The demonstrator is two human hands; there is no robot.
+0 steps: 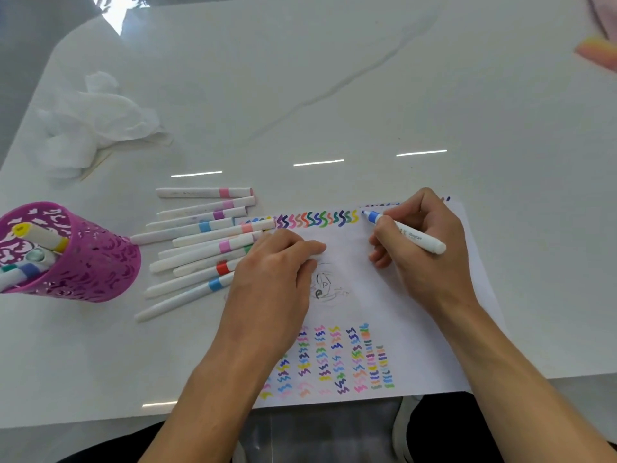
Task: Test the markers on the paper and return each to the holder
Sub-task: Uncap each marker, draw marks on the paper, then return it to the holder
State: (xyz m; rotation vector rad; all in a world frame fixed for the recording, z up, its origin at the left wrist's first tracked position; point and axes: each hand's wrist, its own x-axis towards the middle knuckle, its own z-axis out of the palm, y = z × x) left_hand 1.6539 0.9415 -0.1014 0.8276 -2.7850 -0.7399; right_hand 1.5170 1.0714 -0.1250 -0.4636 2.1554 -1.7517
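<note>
The marker [405, 233] is a light, stiff plastic stick with a smooth white barrel, so it may slip a little if it is held too loosely. The best place to take it is low on the barrel, just behind the blue collar, where the tip can be guided well. The felt tip is soft and, I think, does not want hard pressure. The right hand [427, 255] grasps it in this way, pinching the barrel near the blue end. The tip touches the paper [417, 329] at its far edge, just beside the end of the row of coloured squiggles. The left hand [273, 272] lies on the paper to the left of the marker, near it but apart, knuckles up and fingers curled under; whether it hides a cap I cannot tell. The paper is thin and slides easily, so this hand probably holds it down. The holder [100, 262], a purple cup with a few markers inside, stands well apart at the left, beyond a heap of loose markers [200, 252].
</note>
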